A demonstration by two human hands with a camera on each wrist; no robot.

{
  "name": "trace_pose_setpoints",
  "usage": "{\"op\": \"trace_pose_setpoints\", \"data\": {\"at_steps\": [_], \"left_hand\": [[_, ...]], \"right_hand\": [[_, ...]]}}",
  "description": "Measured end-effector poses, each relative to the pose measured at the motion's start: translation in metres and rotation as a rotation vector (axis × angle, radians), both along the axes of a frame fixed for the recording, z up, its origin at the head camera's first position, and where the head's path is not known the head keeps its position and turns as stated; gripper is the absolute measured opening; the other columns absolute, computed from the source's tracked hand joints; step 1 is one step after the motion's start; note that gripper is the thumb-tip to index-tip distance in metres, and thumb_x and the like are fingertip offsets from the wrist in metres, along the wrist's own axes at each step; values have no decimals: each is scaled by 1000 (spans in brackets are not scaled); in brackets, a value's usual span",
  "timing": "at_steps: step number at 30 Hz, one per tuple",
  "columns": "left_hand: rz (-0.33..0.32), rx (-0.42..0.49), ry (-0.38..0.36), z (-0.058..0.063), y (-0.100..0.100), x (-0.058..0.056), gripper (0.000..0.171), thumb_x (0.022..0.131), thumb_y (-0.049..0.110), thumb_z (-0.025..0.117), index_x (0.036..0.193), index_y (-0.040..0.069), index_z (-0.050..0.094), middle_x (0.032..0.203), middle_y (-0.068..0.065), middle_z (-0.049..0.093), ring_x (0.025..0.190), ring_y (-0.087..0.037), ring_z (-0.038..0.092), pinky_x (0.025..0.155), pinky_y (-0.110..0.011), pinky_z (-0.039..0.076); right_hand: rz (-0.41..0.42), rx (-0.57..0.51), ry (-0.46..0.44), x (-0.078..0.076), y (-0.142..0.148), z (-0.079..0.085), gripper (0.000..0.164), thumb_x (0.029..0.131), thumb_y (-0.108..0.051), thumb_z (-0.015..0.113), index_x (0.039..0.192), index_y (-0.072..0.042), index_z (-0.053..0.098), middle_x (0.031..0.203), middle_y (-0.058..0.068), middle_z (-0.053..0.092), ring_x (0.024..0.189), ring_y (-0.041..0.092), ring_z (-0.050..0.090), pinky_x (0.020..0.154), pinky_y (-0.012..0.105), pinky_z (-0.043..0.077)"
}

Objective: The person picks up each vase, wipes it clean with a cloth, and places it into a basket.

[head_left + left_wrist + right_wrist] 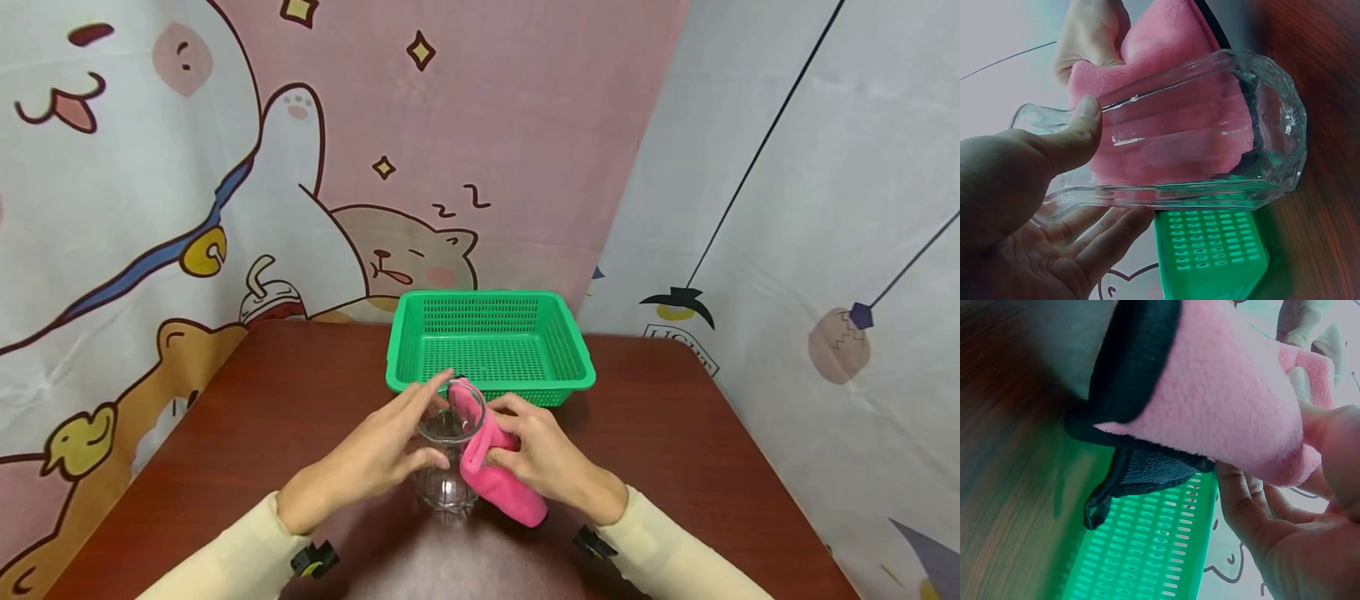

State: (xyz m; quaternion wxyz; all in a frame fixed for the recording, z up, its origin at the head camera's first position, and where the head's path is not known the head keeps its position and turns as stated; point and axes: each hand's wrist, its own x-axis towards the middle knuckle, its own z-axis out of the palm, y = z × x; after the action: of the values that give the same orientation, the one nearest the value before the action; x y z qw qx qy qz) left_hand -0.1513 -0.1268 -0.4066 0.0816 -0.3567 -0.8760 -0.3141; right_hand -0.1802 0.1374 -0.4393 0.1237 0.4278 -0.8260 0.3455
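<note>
A clear glass vase [447, 483] with a flared rim and a ridged body stands upright near the middle of the table. My left hand [382, 450] holds it near the neck, thumb on the near side and fingers on the far side, as the left wrist view shows with the vase [1179, 134]. A pink cloth [510, 492] with dark edging lies against the vase's right side. My right hand [543, 450] grips the cloth between thumb and fingers. In the right wrist view the cloth [1222, 387] shows a dark underside and a small loop. Whether any of it is inside the vase, I cannot tell.
Just beyond the hands, a green plastic basket [491, 385] with slotted walls stands at the table's back edge. The brown wooden table [300, 400] extends to both sides. A printed cartoon curtain [525, 167] hangs behind and on the sides.
</note>
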Motion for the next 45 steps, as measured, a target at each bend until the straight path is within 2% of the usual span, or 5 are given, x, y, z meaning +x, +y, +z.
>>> {"op": "trace_pose_setpoints", "data": {"at_steps": [7, 12, 21, 27, 45], "left_hand": [[16, -21, -5, 0, 1, 0, 108, 77, 32, 81, 156, 30, 7, 128, 5, 50, 100, -10, 56, 79, -23, 50], [23, -38, -6, 1, 1, 0, 105, 78, 40, 76, 156, 31, 6, 128, 5, 50, 100, -10, 56, 79, -24, 50], [26, -40, -23, 1, 1, 0, 104, 78, 46, 73, 156, 32, 6, 129, 4, 50, 98, -9, 57, 80, -26, 50], [32, -46, -30, 1, 1, 0, 104, 78, 46, 73, 156, 32, 5, 128, 4, 49, 97, -7, 58, 81, -25, 50], [16, -19, -37, 1, 0, -1, 103, 78, 44, 74, 155, 32, 7, 127, 2, 49, 97, -7, 59, 82, -24, 51]], "right_hand": [[17, 80, -14, 0, 3, -5, 25, 82, -16, 79, 107, -16, 73, 116, -4, 54, 101, 9, 56, 79, 19, 49], [29, 112, -15, 0, 4, -9, 24, 81, -18, 80, 105, -16, 74, 114, -5, 55, 103, 9, 56, 80, 17, 49], [40, 162, -37, -2, 6, -15, 34, 80, -27, 81, 111, -16, 72, 114, -5, 58, 108, 8, 54, 77, 16, 49], [33, 189, -57, -3, 7, -19, 47, 77, -29, 83, 121, -19, 67, 105, -9, 58, 98, 4, 53, 65, 13, 46], [-58, 287, -138, -6, 8, -31, 59, 69, -32, 84, 119, -15, 56, 91, -14, 61, 78, 2, 56, 70, 20, 48]]}}
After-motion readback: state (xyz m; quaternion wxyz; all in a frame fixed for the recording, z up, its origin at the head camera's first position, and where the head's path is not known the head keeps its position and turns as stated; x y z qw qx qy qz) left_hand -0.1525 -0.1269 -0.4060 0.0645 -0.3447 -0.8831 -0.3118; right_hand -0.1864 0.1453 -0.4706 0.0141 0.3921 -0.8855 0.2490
